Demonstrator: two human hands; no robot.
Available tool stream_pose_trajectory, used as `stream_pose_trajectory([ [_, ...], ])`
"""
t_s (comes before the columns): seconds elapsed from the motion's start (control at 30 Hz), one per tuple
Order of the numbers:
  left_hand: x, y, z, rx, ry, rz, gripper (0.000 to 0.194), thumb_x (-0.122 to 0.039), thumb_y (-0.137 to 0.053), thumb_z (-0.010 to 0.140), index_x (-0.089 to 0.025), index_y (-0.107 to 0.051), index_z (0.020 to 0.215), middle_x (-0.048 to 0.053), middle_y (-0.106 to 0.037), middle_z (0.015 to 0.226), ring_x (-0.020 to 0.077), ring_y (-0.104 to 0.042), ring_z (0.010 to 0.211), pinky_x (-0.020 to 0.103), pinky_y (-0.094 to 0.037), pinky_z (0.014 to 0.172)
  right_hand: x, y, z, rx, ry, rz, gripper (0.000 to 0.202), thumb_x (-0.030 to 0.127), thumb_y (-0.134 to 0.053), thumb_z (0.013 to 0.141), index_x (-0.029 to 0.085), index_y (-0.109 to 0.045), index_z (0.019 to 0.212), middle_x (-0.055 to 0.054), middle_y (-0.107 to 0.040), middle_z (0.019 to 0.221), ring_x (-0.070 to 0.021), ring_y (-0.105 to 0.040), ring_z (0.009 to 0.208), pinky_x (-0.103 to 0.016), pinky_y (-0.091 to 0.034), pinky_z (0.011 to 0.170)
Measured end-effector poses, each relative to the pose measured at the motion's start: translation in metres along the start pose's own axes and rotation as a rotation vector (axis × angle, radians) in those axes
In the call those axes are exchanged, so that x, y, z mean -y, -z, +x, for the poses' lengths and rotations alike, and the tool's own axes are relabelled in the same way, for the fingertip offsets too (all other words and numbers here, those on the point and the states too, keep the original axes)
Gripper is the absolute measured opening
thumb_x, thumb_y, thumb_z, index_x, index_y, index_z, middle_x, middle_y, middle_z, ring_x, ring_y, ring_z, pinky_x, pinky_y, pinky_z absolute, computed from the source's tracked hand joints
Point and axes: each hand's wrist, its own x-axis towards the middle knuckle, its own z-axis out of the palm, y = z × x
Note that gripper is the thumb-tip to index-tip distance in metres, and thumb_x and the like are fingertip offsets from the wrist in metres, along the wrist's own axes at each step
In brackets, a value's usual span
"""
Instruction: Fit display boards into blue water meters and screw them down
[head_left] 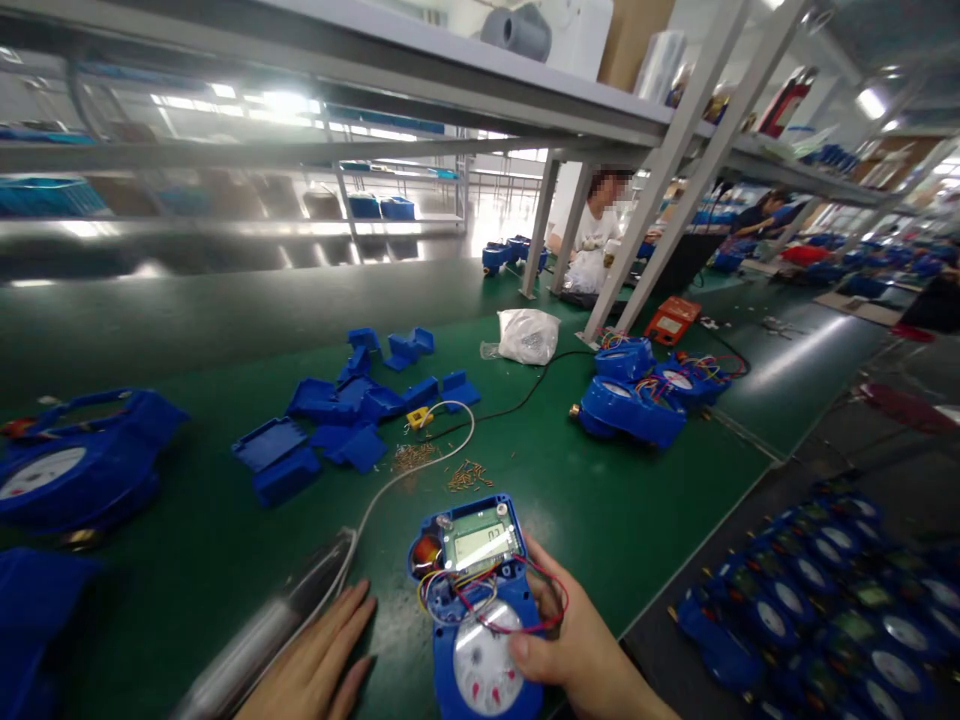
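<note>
My right hand grips the right side of a blue water meter, its thumb over the round dial. The meter's upper part is uncovered, showing a small LCD display, a battery-like round part and loose coloured wires. My left hand lies with fingers stretched out on the green table, just left of the meter. Close beside it is an electric screwdriver with a grey cord; whether the hand touches it I cannot tell. Small brass-coloured screws lie in loose piles beyond the meter.
Blue plastic covers are scattered at centre left. More meters stand at left and right. A white plastic bag sits behind, near shelf legs. Several meters sit lower right, beyond the table edge. A person is across the table.
</note>
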Motion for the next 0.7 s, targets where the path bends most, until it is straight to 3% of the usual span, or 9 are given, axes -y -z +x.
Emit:
stream_pose_trajectory([
  [0.1,-0.004,0.025,0.017,0.038,0.309,-0.26,0.041,-0.041,-0.048,0.088,-0.029,-0.049,0.126,0.001,-0.062,0.125,0.0182,-0.064,0.106,0.027,-0.055,0.084,-0.013,-0.007,0.001,0.051,-0.016,0.017,0.123,0.031,-0.087,0.054,0.012,-0.006,0.145,-0.021,-0.052,0.132,-0.0321,-0.053,0.119,-0.044,-0.038,0.103],
  [0.17,-0.012,0.041,0.034,0.087,0.514,-0.414,0.047,-0.042,-0.045,0.089,-0.032,-0.038,0.134,0.001,-0.053,0.136,0.0196,-0.057,0.116,0.034,-0.052,0.092,-0.02,-0.012,0.001,0.08,-0.038,0.027,0.124,0.029,-0.086,0.056,0.01,-0.001,0.144,-0.024,-0.05,0.132,-0.0328,-0.054,0.118,-0.045,-0.039,0.102],
  [0.2,-0.016,0.048,0.043,0.132,0.547,-0.506,0.052,-0.044,-0.045,0.089,-0.033,-0.031,0.138,0.001,-0.046,0.142,0.0204,-0.05,0.125,0.038,-0.046,0.099,-0.023,-0.014,0.001,0.097,-0.053,0.036,0.126,0.027,-0.086,0.055,0.01,0.002,0.144,-0.024,-0.049,0.133,-0.033,-0.054,0.117,-0.046,-0.039,0.102],
  [0.3,-0.021,0.062,0.067,0.317,0.506,-0.779,0.061,-0.047,-0.046,0.088,-0.039,-0.018,0.141,-0.005,-0.031,0.151,0.0192,-0.029,0.138,0.04,-0.03,0.11,-0.027,-0.017,0.0,0.145,-0.094,0.069,0.131,0.023,-0.087,0.054,0.013,0.009,0.143,-0.024,-0.044,0.138,-0.032,-0.051,0.121,-0.046,-0.038,0.104],
  [0.4,-0.019,0.066,0.078,0.438,0.49,-0.949,0.061,-0.049,-0.049,0.086,-0.042,-0.02,0.139,-0.007,-0.033,0.15,0.0186,-0.032,0.136,0.035,-0.029,0.112,-0.02,-0.011,-0.001,0.224,-0.128,-0.001,0.13,0.022,-0.088,0.052,0.017,0.004,0.145,-0.021,-0.039,0.142,-0.0302,-0.045,0.127,-0.045,-0.034,0.107],
  [0.5,-0.016,0.066,0.082,0.459,0.512,-0.986,0.061,-0.049,-0.052,0.084,-0.041,-0.024,0.138,-0.006,-0.037,0.147,0.0195,-0.035,0.135,0.033,-0.03,0.112,0.001,0.006,-0.002,0.311,-0.181,-0.228,0.12,0.029,-0.087,0.055,0.019,-0.01,0.146,-0.018,-0.039,0.142,-0.0307,-0.044,0.128,-0.047,-0.033,0.107],
  [0.6,-0.013,0.064,0.085,0.431,0.453,-0.972,0.061,-0.045,-0.057,0.082,-0.042,-0.028,0.136,-0.006,-0.036,0.147,0.0196,-0.028,0.138,0.032,-0.028,0.113,0.03,0.023,0.001,0.367,-0.194,-0.525,0.095,0.03,-0.08,0.066,0.02,-0.026,0.143,-0.015,-0.045,0.137,-0.0277,-0.053,0.117,-0.046,-0.039,0.103],
  [0.7,-0.012,0.061,0.088,0.335,0.387,-0.989,0.056,-0.04,-0.064,0.079,-0.041,-0.038,0.129,-0.004,-0.041,0.143,0.0196,-0.036,0.133,0.033,-0.029,0.112,0.057,0.027,0.01,0.294,0.018,-0.921,0.062,0.021,-0.06,0.083,0.023,-0.035,0.14,-0.012,-0.048,0.132,-0.0234,-0.052,0.115,-0.045,-0.042,0.099],
])
